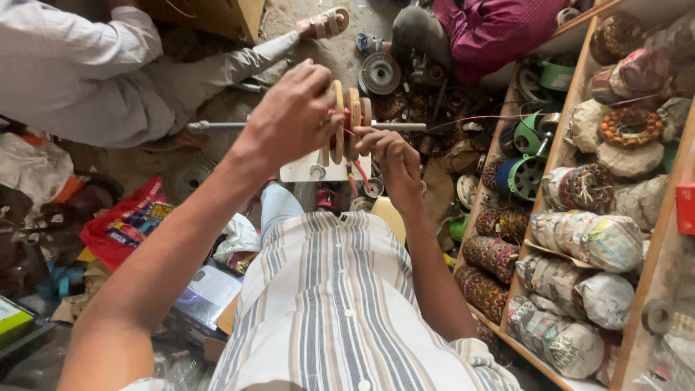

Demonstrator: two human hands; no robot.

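A coil-winding former point(350, 124) of several round wooden discs sits on a horizontal metal shaft point(217, 125), above a white base point(326, 169). My left hand point(293, 112) wraps over the left discs from the top and grips them. Just right of the discs, my right hand point(391, 156) pinches at the red winding between them with its fingertips. A thin red wire point(470, 118) runs off to the right from the former. My striped shirt point(340, 304) fills the lower middle of the view.
Wooden shelves point(561, 148) on the right hold several wound motor coils wrapped in paper point(590, 239) and green motor housings point(528, 174). Two other people sit on the floor: one in white point(87, 72) at upper left, one in magenta point(492, 29) at top. Metal parts litter the floor point(380, 72).
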